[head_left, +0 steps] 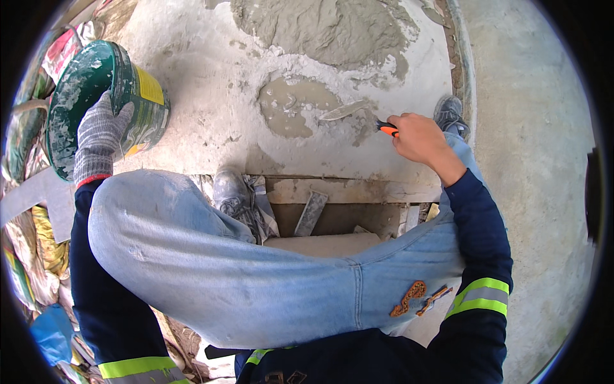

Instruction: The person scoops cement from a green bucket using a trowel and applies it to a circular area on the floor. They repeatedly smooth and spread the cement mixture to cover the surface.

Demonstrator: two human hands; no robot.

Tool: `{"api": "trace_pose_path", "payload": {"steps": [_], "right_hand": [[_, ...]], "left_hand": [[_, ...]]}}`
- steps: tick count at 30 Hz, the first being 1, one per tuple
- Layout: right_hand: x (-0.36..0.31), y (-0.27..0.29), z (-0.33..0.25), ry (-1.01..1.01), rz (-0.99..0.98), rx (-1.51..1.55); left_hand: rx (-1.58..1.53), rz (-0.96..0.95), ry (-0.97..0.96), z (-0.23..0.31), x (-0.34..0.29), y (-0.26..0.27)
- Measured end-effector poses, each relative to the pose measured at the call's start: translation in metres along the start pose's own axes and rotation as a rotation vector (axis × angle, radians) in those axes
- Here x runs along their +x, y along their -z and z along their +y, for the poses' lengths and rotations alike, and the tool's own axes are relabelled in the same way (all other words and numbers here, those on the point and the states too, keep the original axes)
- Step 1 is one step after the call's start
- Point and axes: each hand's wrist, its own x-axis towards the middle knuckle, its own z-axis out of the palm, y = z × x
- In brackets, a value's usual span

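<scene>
My left hand (101,134), in a grey knit glove with a red cuff, grips the rim of a green bucket (142,121) tipped on its side, its inside smeared with pale residue. Bare, my right hand (419,139) is closed round the black and orange handle of a trowel (345,111). The blade, coated in grey, lies at the right edge of a puddle of watery cement (288,105) on a pale board. Beyond the puddle spreads a thick heap of wet grey mortar (326,29).
My shoes stand at the board's near edge (233,195) and its right side (450,112). A wooden beam (345,190) runs along the near edge, with a scrap strip (311,213) in the gap below. Sacks and a blue plastic piece (52,334) crowd the left. Concrete floor (537,160) lies right.
</scene>
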Motion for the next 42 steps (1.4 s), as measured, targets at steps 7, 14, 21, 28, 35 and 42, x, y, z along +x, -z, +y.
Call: {"api": "trace_pose_path", "payload": {"steps": [7,14,21,28,35,42], "right_hand": [[-0.008,-0.022,0.004,0.033,-0.083,-0.058],[0.015,-0.048,-0.022,0.117,0.005,0.016],[0.025,-0.027,-0.039,0.083,0.046,0.045],[0.016,-0.004,-0.024,0.008,-0.078,-0.014],[-0.014,-0.005,-0.025,0.081,-0.085,0.113],[-0.013,-0.01,-0.046,0.141,-0.172,0.112]], "left_hand": [[-0.021,0.005,-0.008,0.001,0.001,0.0],[0.042,0.026,0.009,-0.004,0.002,-0.006],[0.053,0.009,-0.023,-0.003,0.005,-0.008],[0.042,0.02,-0.006,-0.005,0.002,-0.007],[0.024,-0.004,0.013,-0.002,0.006,-0.008],[-0.008,-0.016,-0.006,-0.002,0.007,-0.011]]}}
